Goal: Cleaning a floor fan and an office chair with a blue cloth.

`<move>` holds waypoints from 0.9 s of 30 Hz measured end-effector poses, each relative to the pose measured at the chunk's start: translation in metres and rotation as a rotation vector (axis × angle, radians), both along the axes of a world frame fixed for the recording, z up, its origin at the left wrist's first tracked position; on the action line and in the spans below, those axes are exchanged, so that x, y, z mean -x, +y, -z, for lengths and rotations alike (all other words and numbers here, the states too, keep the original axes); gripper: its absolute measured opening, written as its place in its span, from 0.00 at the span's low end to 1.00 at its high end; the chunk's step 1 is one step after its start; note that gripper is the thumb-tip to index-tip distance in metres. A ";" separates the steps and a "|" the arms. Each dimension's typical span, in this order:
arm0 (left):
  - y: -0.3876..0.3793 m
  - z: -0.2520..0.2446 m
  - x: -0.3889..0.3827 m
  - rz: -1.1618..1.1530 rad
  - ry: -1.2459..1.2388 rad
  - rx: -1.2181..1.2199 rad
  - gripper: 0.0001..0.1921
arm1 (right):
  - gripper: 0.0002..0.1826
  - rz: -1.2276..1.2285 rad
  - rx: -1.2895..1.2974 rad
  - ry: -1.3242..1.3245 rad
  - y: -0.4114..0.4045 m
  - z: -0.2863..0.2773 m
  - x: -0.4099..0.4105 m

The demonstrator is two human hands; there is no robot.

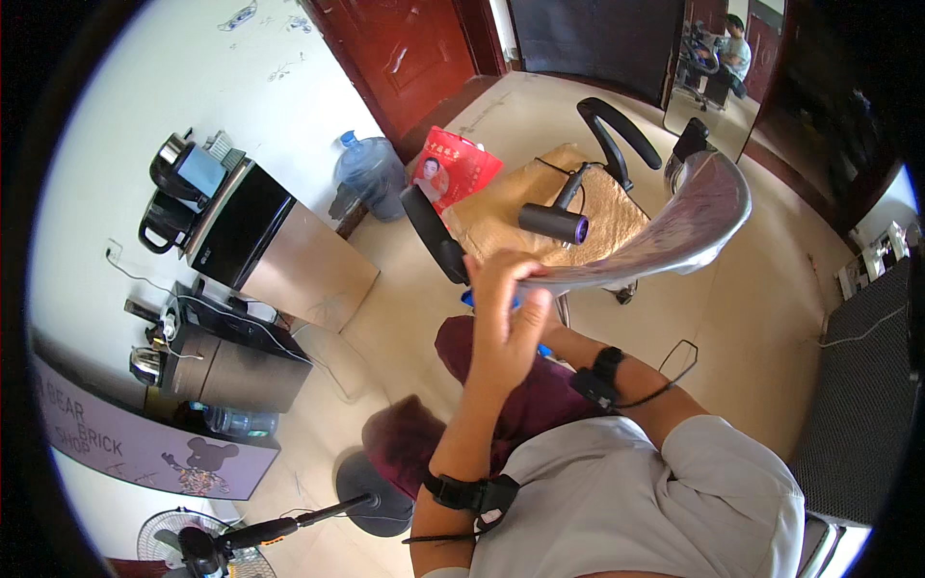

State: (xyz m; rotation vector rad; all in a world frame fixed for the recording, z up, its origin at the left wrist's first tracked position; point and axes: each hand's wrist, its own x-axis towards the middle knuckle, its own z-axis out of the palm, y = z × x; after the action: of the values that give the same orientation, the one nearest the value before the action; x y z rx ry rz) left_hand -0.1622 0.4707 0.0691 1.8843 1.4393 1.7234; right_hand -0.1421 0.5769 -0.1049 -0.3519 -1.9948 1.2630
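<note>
A curved glossy grey-purple sheet (pixel 661 235), perhaps plastic, stretches from my hands out to the upper right. My left hand (pixel 506 321) grips its near end between the thumb and the fingers. My right hand is largely hidden behind the left hand and the sheet; only the wrist (pixel 558 331) and forearm show. Blue bits of something (pixel 543 351) peek out beside my hands, too covered to name. Beyond them a dark hair dryer (pixel 553 222) with a purple rim lies on the gold seat cover (pixel 498 206) of an armchair.
Black armrests (pixel 433 235) flank the seat. A red printed bag (pixel 455 170) and a blue water-cooler bottle (pixel 372 173) stand by the wall. To the left are a cabinet (pixel 311 253) topped with kettles and a pedestal fan (pixel 202 545). A black mesh panel (pixel 853 404) rises at the right.
</note>
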 end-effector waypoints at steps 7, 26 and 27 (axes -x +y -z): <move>-0.003 -0.021 0.018 -0.225 -0.109 -0.004 0.16 | 0.28 0.273 -0.316 -0.317 -0.003 -0.051 0.021; 0.056 -0.028 0.025 0.070 -0.124 0.033 0.18 | 0.26 0.503 -0.286 -0.258 0.104 -0.021 0.014; 0.057 -0.027 0.022 0.122 -0.143 0.068 0.22 | 0.26 0.542 -0.305 -0.260 0.114 -0.023 0.004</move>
State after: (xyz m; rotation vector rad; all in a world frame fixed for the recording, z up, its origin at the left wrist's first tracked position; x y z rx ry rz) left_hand -0.1845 0.5282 0.0963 1.7375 1.2860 1.6930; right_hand -0.1466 0.6910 -0.0818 -0.8698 -2.0673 0.5884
